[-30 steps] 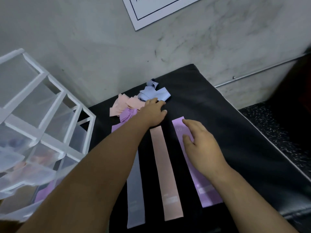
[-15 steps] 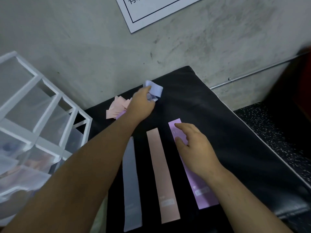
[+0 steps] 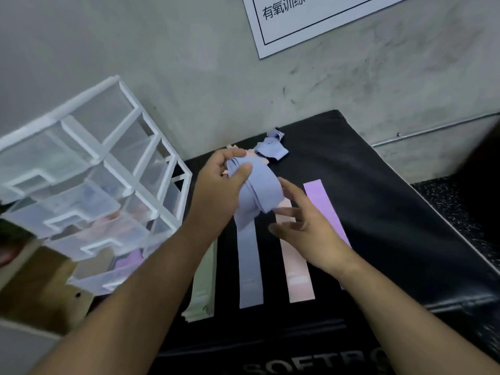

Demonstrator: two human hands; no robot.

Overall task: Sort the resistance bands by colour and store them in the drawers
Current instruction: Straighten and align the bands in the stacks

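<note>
A gym: resistance bands (image 3: 250,266) on a black padded box (image 3: 392,201), speckled rubber floor (image 3: 446,201), wall notice (image 3: 311,20) (有氧训练, aerobic training).

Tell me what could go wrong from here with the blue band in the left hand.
1. The blue band, gripped by the left hand, is bunched and doubled over; laid down so, it may land across the pink strip rather than on the blue strip.
2. The right hand, open above the pink strip and purple strip, could knock them out of line.
</note>
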